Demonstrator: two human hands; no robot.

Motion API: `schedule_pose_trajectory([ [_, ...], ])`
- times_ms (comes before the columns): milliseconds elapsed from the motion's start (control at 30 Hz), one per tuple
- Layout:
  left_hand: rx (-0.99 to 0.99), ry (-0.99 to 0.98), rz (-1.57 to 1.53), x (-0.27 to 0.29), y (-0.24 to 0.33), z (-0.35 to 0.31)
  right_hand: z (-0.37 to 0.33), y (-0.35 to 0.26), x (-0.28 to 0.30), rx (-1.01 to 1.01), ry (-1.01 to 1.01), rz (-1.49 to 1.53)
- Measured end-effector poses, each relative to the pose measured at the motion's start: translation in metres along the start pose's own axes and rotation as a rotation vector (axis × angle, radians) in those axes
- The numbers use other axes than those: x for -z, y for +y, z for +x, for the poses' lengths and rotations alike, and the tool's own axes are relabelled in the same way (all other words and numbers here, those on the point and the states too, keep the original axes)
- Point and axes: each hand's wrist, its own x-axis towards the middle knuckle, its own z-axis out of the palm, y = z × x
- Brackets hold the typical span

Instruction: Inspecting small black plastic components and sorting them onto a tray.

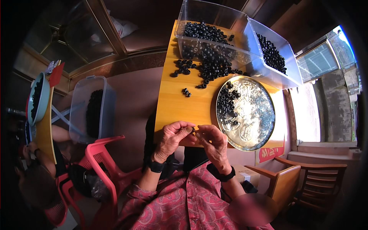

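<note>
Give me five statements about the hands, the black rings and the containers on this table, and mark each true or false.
1. Both hands meet at the near edge of the wooden table. True: the left hand and the right hand pinch a small black part between them.
2. The round metal tray holds no rings. False: black rings lie on its left part.
3. Loose black rings lie on the table in front of a clear plastic bin. True.
4. The bin on the right is opaque red. False: it is clear plastic with black rings inside.
5. Both wrists are bare. False: each wears a dark band.
</note>
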Motion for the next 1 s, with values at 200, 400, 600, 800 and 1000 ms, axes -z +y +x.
schedule_pose_trajectory([
  [200, -0.024, -0.033, 0.057, -0.001, -0.003, 0.001, 0.000, 0.002, 0.003, 0.039, -0.014, -0.098],
  [400, -0.065, -0.062, 0.120, 0.004, -0.009, 0.002, 0.004, -0.014, 0.008, 0.058, -0.061, -0.221],
  [600, -0.008, -0.070, 0.128, 0.001, 0.000, -0.001, 0.006, -0.014, 0.004, -0.035, -0.070, -0.212],
  [800, 0.041, -0.083, -0.108, 0.009, -0.001, 0.000, 0.007, -0.011, 0.000, -0.261, -0.066, 0.187],
  [1000, 0.031, -0.075, -0.205, 0.012, 0.000, 0.001, 0.009, -0.012, -0.003, -0.300, -0.088, 0.236],
])
